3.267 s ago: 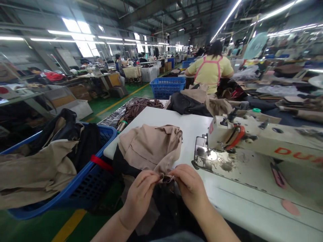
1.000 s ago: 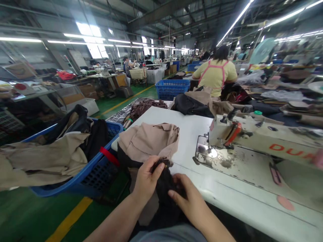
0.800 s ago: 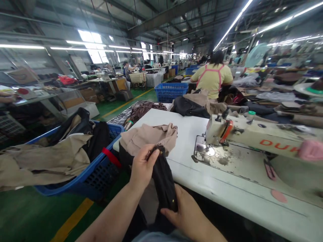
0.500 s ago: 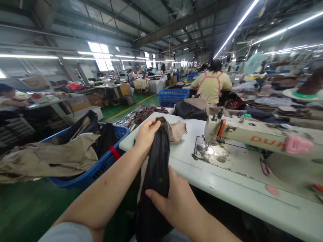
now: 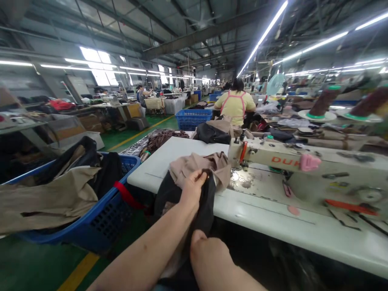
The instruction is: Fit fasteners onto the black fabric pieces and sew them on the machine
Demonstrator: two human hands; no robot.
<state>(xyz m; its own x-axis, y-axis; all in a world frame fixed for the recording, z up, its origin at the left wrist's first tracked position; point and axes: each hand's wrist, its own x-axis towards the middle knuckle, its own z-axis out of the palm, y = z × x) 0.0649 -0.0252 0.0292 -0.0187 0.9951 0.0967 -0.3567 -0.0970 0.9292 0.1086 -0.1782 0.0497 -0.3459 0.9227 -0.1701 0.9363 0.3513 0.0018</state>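
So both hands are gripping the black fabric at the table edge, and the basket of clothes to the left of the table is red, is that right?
Not quite. The basket is blue; only a strap over its rim is red. The head view shows it. The rest holds: the left hand and right hand both grip the black fabric at the edge of the table.

We see our two arms, and both are bare all the way down. No sleeves cover them. Our left hand [image 5: 191, 190] has no glove, no ring and no watch on it. Our right hand [image 5: 209, 252] is bare too, and so is its wrist. We see no bands or marks.
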